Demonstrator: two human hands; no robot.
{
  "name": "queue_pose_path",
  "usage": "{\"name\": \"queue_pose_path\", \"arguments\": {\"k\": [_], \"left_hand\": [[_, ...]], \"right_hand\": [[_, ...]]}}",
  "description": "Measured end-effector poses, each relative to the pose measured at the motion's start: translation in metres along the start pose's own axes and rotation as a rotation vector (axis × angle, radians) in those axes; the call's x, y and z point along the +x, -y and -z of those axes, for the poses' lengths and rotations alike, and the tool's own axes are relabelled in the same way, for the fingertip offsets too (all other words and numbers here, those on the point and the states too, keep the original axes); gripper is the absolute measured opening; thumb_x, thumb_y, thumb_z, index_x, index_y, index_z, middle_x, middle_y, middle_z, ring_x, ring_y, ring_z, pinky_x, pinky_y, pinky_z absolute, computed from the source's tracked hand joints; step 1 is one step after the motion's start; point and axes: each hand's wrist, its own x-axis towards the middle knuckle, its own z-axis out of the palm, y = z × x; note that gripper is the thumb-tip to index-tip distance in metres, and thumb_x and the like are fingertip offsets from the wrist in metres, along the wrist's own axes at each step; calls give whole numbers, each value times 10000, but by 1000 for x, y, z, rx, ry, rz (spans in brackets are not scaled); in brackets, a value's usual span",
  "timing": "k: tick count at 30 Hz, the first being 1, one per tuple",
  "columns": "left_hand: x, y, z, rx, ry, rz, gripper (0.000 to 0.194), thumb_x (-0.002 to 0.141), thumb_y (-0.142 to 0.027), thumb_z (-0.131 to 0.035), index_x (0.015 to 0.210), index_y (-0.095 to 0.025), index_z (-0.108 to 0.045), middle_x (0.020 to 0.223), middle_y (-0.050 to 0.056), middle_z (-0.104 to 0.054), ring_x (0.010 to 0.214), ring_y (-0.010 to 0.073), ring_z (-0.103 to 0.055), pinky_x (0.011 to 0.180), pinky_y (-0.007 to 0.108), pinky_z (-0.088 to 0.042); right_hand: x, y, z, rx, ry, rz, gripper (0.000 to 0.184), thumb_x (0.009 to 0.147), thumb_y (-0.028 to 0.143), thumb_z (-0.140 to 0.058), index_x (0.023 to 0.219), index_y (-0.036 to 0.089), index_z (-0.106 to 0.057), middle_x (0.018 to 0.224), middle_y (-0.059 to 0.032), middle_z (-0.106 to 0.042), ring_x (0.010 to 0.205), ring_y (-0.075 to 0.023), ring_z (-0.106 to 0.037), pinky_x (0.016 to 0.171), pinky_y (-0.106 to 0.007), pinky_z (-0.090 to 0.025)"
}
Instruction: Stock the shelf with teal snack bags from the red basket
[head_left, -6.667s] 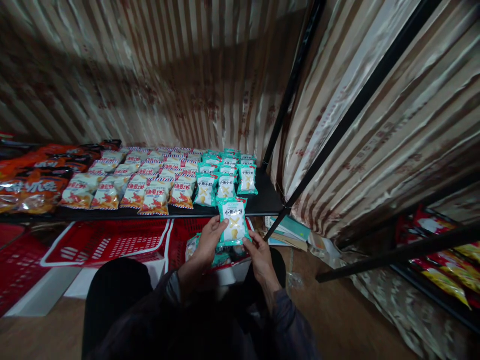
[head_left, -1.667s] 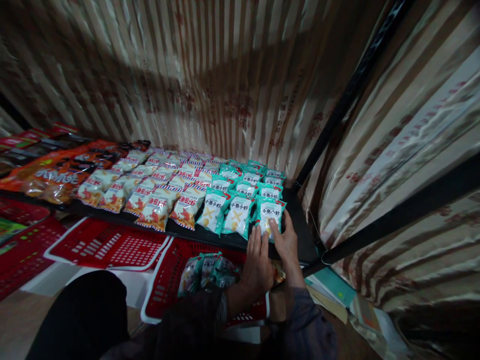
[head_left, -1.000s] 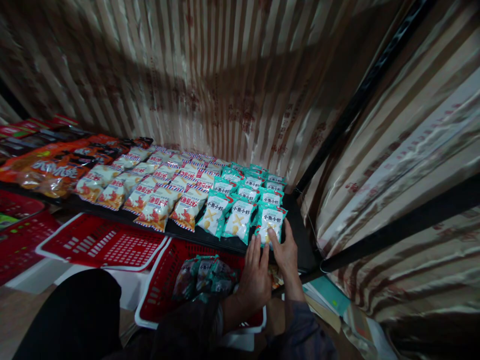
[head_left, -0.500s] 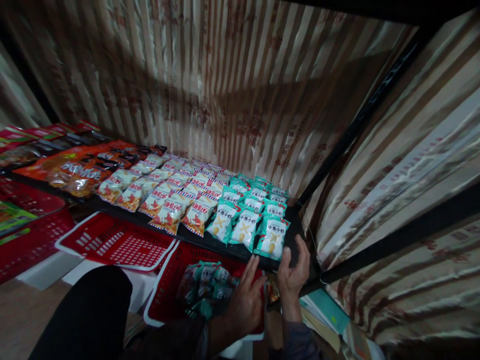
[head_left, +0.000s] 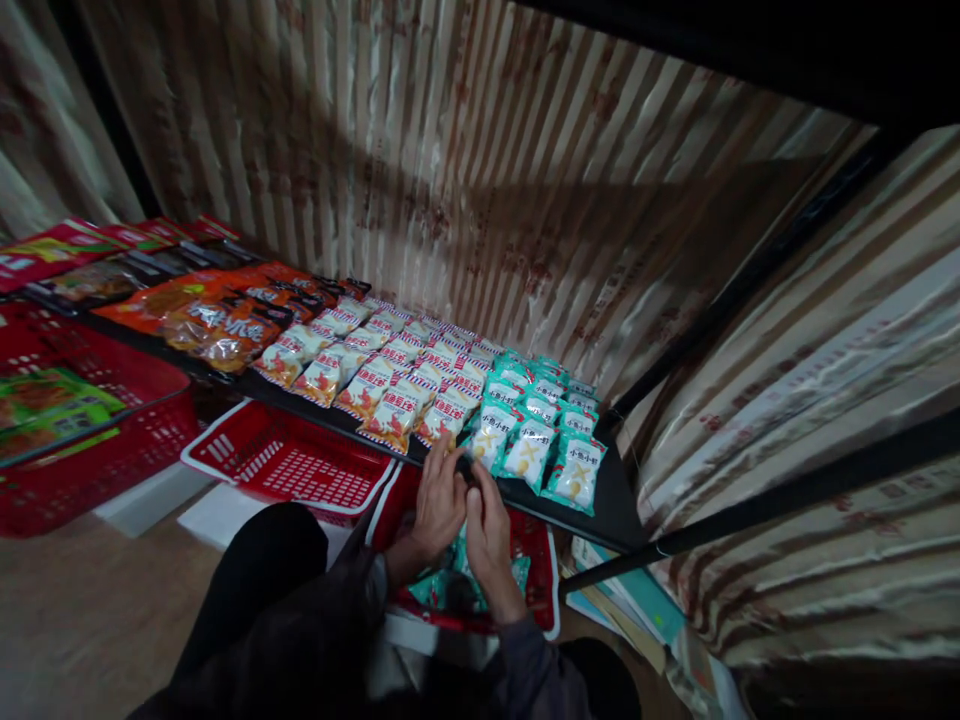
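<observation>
My left hand (head_left: 440, 497) is at the front edge of the black shelf (head_left: 315, 416), its fingers stretched beside a white-and-orange snack packet (head_left: 448, 412). Close on its right, my right hand (head_left: 489, 532) has its fingers stretched and its thumb side towards the left hand. Its fingertips are at the lower end of the leftmost front green snack packet (head_left: 491, 430); contact is hard to judge. I see nothing held in either hand. More green packets (head_left: 469, 560) lie in a red basket (head_left: 544, 600) under my hands, which partly hide them.
Orange snack bags (head_left: 217, 320) and red bags (head_left: 64, 250) fill the shelf's left part. A red basket (head_left: 289, 460) with a white rim and another red basket (head_left: 157, 440) holding green bags stand below. A black bar (head_left: 750, 490) and striped sheeting (head_left: 420, 150) bound the right and back.
Both hands have moved left from the right-hand green packet to the leftmost green column, and closer together. The view has shifted, so the shelf's things appear farther right.
</observation>
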Motion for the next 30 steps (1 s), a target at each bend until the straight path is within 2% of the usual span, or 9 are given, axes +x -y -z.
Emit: {"name": "queue_pose_path", "arguments": {"k": [2,5,9,12,16,20,25,27,30], "left_hand": [[19,13,5,30,16,22,451,870,-109,-381,1301,-120,-513,1527,166,-363,1444,270,-284,1152,533,-318],[34,30,6,46,56,35,419,897,-146,-388,1295,-100,-511,1528,192,-351,1446,284,-277,1143,545,-325],[35,43,3,69,95,0,420,909,-149,-373,1307,-95,-497,1504,201,-387,1444,276,-286,1144,547,-324],[32,47,4,96,137,-36,487,854,-143,-450,1331,-45,-464,1502,245,-363,1445,311,-271,1145,543,-322],[32,51,8,81,168,-95,591,806,-169,-522,1373,-35,-419,1506,262,-343,1444,332,-266,1142,553,-322],[33,58,8,40,185,-135,634,803,-176,-511,1412,-46,-391,1509,256,-343,1446,331,-260,1138,569,-323],[31,63,4,32,199,-173,642,798,-141,-483,1429,-67,-394,1514,236,-347,1456,320,-238,1137,577,-319],[29,63,7,35,179,-210,635,798,-122,-472,1428,-72,-401,1515,227,-350,1461,312,-227,1127,565,-337],[27,63,18,97,94,-280,528,826,-85,-439,1346,-133,-514,1476,167,-441,1446,282,-276,1109,526,-363]], "right_hand": [[19,11,-16,34,34,-40,579,968,518,-304,1389,166,-489,1473,-130,-469,1378,-227,-423,1139,-463,-347],[47,17,-37,28,38,-82,647,955,574,-267,1400,153,-473,1520,-131,-399,1430,-225,-333,1172,-472,-277],[74,12,-56,-28,6,-159,653,950,583,-256,1397,161,-476,1532,-125,-375,1453,-231,-273,1179,-491,-231],[86,9,-64,-48,-26,-180,612,958,559,-255,1360,178,-514,1483,-116,-448,1424,-218,-323,1177,-467,-241],[94,13,-69,-51,-54,-180,603,957,548,-249,1326,168,-536,1434,-124,-500,1364,-208,-408,1160,-435,-282],[95,12,-74,-101,-69,-191,634,943,554,-256,1309,127,-549,1465,-150,-460,1397,-223,-364,1172,-449,-254],[91,-1,-78,-168,-91,-215,644,933,565,-295,1351,132,-524,1512,-155,-395,1436,-246,-302,1174,-481,-233],[90,-6,-78,-181,-66,-208,657,934,575,-292,1369,134,-509,1531,-154,-364,1452,-251,-271,1180,-485,-221],[89,-9,-76,-179,-54,-169,643,936,578,-315,1369,146,-512,1560,-152,-309,1465,-266,-242,1182,-504,-210]]}}
